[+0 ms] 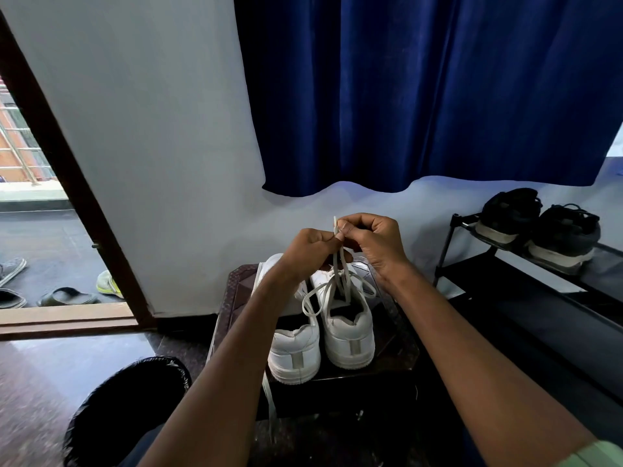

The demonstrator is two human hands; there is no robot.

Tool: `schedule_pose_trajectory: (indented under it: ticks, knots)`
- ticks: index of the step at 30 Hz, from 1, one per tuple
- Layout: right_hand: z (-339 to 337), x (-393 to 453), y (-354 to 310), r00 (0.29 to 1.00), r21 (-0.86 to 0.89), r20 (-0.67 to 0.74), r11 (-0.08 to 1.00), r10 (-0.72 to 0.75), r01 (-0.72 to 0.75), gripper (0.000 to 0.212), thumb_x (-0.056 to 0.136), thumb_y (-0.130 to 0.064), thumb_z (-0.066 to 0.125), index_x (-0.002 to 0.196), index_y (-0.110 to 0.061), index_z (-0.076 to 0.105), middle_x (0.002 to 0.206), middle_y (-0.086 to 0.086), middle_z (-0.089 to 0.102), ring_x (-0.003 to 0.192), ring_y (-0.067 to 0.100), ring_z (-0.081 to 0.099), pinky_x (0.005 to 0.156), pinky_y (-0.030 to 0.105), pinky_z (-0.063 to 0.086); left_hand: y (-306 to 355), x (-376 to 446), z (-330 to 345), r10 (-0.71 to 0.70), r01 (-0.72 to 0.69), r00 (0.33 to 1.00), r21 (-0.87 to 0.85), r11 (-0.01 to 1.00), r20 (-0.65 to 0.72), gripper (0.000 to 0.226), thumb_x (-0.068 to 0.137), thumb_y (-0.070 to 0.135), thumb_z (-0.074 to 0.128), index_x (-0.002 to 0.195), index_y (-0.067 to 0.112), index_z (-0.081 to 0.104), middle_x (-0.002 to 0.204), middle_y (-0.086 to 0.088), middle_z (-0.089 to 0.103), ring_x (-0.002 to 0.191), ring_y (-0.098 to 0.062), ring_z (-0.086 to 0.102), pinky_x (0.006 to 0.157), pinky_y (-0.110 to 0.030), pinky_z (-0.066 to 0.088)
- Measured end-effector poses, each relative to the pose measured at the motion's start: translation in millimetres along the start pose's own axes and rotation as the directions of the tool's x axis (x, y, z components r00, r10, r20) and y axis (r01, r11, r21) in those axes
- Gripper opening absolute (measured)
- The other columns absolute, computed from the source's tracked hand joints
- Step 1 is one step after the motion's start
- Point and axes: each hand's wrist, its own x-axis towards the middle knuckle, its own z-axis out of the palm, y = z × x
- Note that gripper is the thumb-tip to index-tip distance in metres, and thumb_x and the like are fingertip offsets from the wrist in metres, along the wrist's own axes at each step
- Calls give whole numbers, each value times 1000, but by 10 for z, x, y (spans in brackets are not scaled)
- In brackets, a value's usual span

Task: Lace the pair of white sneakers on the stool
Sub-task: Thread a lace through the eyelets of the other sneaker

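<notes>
On the stool, head view: two white sneakers are sitting heels toward the camera on the dark stool (401,345), the left sneaker (293,352) touching the right sneaker (349,332).
Hands: the left hand (308,251) and right hand (374,241) are meeting above the right sneaker, both pinching the white lace (337,264) near its tips, which are poking up between the fingers.
Lace path: it is running down from the pinch to the right sneaker's eyelets, with slack looping out on both sides.
Second lace: a loose lace (269,402) is hanging off the stool's front edge below the left sneaker.
Stage, as I judge it: evening the two ends on the right sneaker; the left one is looking unlaced.
Risk: pulling upward on uneven ends could be dragging one end back out of its eyelet, or tipping the light sneaker off the stool.
Surroundings: a black-lined bin (128,409) is standing left; a shoe rack (505,264) right.
</notes>
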Motion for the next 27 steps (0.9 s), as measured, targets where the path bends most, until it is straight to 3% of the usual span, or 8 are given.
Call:
schedule_pose_trajectory:
  ticks: [5,12,14,17,21,27]
  knots:
    - [-14,14,2,999,11,-29,999,38,-38,8,90,-5,77,95,1,78,79,11,76,69,16,72,70,29,61,36,-13,4,-38,42,998,-76,996,52,33,107,18,50,107,-4,74,95,-16,79,72,-16,73,63,-20,58]
    - [-8,-10,-47,992,75,12,989,125,-125,14,89,-6,76,98,4,78,89,16,76,70,14,71,58,26,57,9,19,1,-59,63,994,-46,997,97,35,106,16,46,105,-5,74,99,-21,77,81,-25,73,74,-31,58]
    - [-30,-9,-44,984,59,67,984,166,-170,14,89,-9,76,97,1,79,92,14,78,75,18,72,64,29,59,12,3,5,-53,59,993,-51,997,110,36,106,16,44,100,-4,73,98,-23,76,79,-24,74,74,-31,58]
    - [-67,-5,-26,969,42,136,976,205,-212,16,91,-17,74,94,-3,81,97,27,75,78,31,68,75,41,56,6,-11,11,-56,66,993,-92,994,105,35,105,17,42,98,-3,71,100,-26,75,79,-24,74,72,-30,58]
    - [-70,-15,-33,972,61,121,976,203,-211,14,89,-16,75,92,-4,82,101,32,73,81,37,62,78,48,52,-5,-9,0,-59,71,991,-99,993,117,38,106,18,40,99,-1,72,103,-24,76,79,-20,74,68,-24,59]
    - [-65,-20,-36,973,53,126,978,196,-203,16,89,-16,76,91,-2,81,80,17,72,61,24,59,55,30,46,4,-6,10,-73,89,991,-135,987,114,36,106,19,38,91,2,67,104,-29,73,79,-24,73,71,-27,58]
